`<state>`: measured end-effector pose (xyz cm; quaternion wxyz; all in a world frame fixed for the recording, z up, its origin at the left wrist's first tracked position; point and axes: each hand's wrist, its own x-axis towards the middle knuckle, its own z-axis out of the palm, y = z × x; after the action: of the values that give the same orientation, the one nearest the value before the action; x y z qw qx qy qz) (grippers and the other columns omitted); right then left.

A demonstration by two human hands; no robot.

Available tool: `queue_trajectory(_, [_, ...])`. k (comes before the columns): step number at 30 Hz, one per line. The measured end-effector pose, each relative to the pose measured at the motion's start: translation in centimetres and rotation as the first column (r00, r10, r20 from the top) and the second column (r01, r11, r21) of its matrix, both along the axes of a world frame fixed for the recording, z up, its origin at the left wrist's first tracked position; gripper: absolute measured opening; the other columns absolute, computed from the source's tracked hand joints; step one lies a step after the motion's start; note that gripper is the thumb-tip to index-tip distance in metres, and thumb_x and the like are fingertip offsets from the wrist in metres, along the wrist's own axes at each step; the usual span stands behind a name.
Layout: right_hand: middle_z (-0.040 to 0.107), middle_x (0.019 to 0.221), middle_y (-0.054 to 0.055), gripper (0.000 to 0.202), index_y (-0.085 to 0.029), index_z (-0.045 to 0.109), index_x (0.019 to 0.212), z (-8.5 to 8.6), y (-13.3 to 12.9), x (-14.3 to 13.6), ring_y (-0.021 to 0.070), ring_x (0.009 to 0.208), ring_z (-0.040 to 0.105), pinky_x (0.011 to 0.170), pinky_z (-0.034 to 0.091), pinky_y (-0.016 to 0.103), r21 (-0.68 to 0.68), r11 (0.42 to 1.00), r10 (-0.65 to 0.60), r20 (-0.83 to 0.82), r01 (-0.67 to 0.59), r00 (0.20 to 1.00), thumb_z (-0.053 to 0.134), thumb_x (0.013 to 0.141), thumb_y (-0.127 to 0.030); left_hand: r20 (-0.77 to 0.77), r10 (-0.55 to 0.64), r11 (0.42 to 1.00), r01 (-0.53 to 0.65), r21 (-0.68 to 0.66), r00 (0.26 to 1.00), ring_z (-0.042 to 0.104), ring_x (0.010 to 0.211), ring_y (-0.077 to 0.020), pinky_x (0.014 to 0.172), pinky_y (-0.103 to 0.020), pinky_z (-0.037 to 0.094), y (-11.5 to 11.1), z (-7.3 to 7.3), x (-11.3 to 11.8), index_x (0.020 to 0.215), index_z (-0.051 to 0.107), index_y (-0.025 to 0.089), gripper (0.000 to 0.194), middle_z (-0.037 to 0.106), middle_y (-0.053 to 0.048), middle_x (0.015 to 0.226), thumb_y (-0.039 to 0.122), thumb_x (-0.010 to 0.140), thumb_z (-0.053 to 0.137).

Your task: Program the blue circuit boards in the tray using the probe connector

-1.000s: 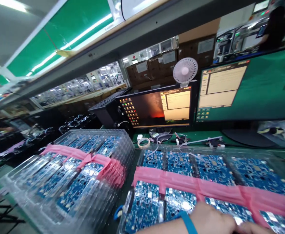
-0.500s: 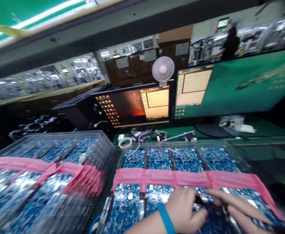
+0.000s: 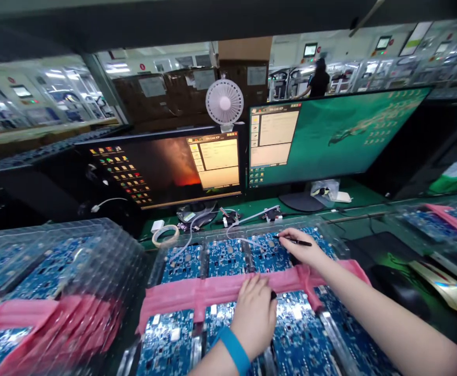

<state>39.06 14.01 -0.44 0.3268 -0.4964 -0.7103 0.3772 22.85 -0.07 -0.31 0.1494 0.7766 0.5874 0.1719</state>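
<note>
My right hand pinches a slim black marker pen. Its tip is down at a blue circuit board in the back row of a clear plastic tray. Across the tray's middle runs a pink foam strip, and my left hand, with a blue wristband, rests on it with fingers bent. A small black pen cap pokes out beside the left thumb. More blue boards lie in the front row.
Stacked clear trays with boards and pink strips stand at left. Behind are two monitors, a small white fan, a tape roll and cables. A black mouse lies at right. A person stands far back.
My hands have parted from close together over the front boards. The right hand has moved to the back row with the pen; the left is on the pink strip. The view has turned right.
</note>
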Motion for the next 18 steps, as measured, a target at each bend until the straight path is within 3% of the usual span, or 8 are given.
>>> queue_trajectory(6, [0.057,0.070,-0.001,0.026,-0.018,0.057,0.070,-0.9,0.3,-0.1,0.0136,0.068,0.052,0.062,0.039,0.022,0.015,0.997,-0.075,0.063,0.074,0.995,0.042,0.074,-0.039,-0.023,-0.021,0.997,0.019,-0.072,1.000,0.035,0.119,-0.0204,0.102,-0.043,0.023,0.4,0.0,-0.1,0.107,0.052,0.016,0.029,0.045,-0.006,0.126,0.023,0.084,0.035])
queue_trajectory(14, [0.058,0.077,-0.001,0.021,-0.020,0.060,0.075,-1.6,0.5,-0.3,0.0145,0.074,0.053,0.068,0.038,0.023,0.021,0.999,-0.047,0.091,0.045,0.995,0.045,0.073,-0.035,-0.023,-0.035,0.995,0.033,-0.099,0.999,0.033,0.120,-0.0206,0.102,-0.044,0.023,0.5,0.4,-0.1,0.102,0.053,0.016,0.027,0.045,-0.007,0.126,0.023,0.084,0.035])
queue_trajectory(18, [0.059,0.076,-0.002,0.021,-0.020,0.062,0.076,-1.0,0.4,-0.7,0.0144,0.074,0.053,0.070,0.039,0.023,-0.001,1.000,0.005,0.063,-0.005,0.998,0.049,0.071,-0.036,-0.008,-0.028,0.995,0.027,-0.092,1.000,0.034,0.120,-0.0206,0.102,-0.044,0.023,0.4,0.3,0.0,0.103,0.053,0.016,0.027,0.045,-0.007,0.126,0.021,0.083,0.036])
